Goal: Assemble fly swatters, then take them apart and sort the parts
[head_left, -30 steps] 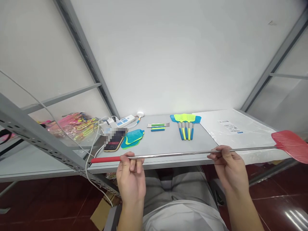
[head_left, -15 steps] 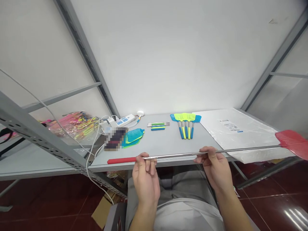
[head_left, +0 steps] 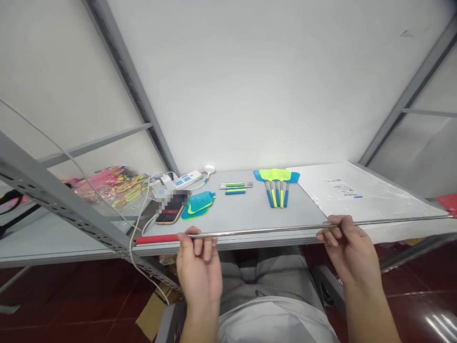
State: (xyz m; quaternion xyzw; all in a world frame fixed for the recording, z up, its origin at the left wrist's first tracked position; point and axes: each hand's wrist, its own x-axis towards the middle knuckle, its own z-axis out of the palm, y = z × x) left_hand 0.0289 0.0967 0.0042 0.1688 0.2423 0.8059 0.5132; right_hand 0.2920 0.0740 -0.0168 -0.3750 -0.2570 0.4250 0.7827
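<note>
Since half a second ago, the hands have moved apart: the left hand (head_left: 200, 262) has gone left, the right hand (head_left: 352, 252) right, and the red swatter (head_left: 264, 231) now has its head (head_left: 449, 205) partly cut off by the view's right edge. The left hand's grip clasps the metal rod just beside the red handle (head_left: 157, 239); the right hand's grip pinches it farther along. The swatter stretches across the table's (head_left: 243, 214) front edge. Behind it, five blue and yellow swatters (head_left: 274, 175) lie between short rods (head_left: 235, 185) and white plastic sheeting (head_left: 339, 200).
</note>
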